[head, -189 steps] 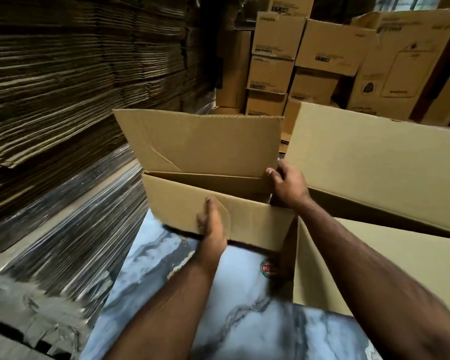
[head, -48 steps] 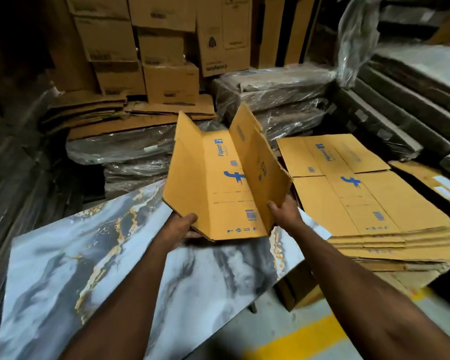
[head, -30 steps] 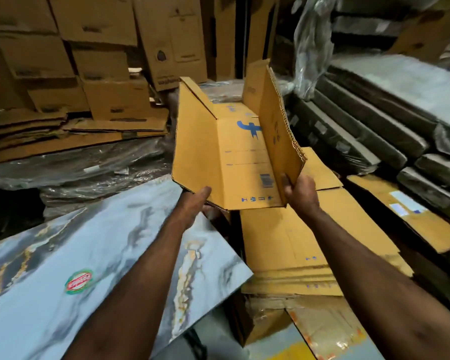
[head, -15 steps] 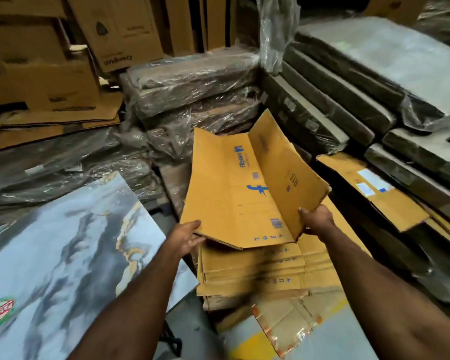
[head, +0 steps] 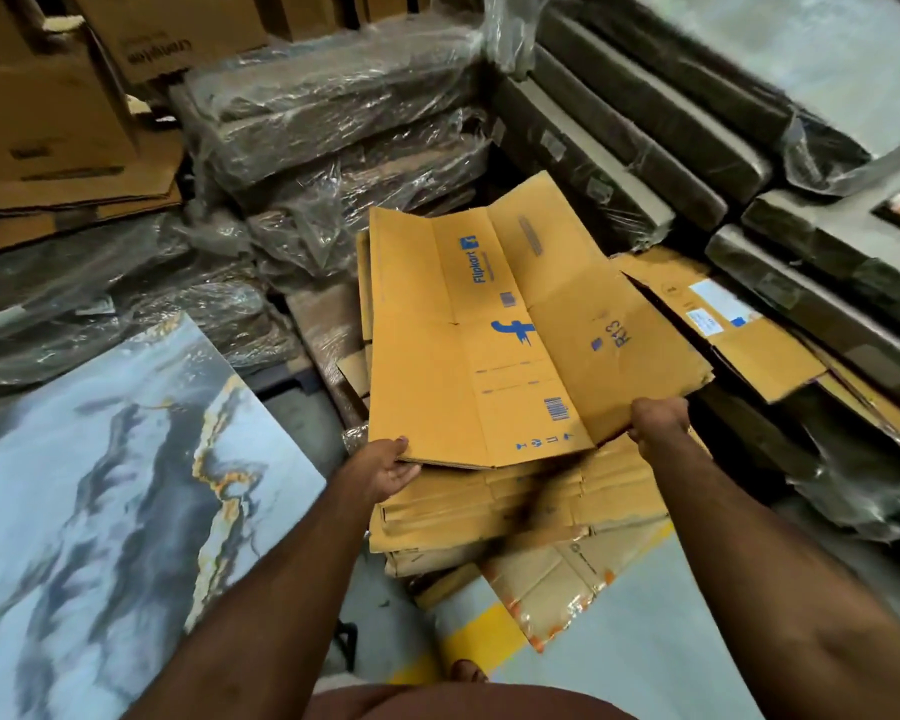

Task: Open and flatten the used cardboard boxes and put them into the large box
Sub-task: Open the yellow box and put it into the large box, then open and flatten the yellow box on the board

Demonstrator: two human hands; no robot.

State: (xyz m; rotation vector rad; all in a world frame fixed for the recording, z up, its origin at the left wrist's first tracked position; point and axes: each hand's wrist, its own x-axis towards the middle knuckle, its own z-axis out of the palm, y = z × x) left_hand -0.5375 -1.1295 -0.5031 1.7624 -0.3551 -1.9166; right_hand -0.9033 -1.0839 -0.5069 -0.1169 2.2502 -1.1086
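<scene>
A yellow-brown flattened box with blue print is nearly flat, its right panel still bent up a little. It hovers just above a stack of flattened boxes on the floor. My left hand holds its near left corner, thumb on top and fingers beneath. My right hand grips the near edge of the right panel. No large box is in view.
A marble-patterned board slopes at the left. Plastic-wrapped bundles lie behind the stack, dark wrapped packs to the right. More flat cardboard with a white label lies right of the stack. Brown cartons stand at the far left. A yellow floor line runs below.
The box has opened out flatter and come lower, down toward the stack. My view has tilted further down. Both hands keep the same hold.
</scene>
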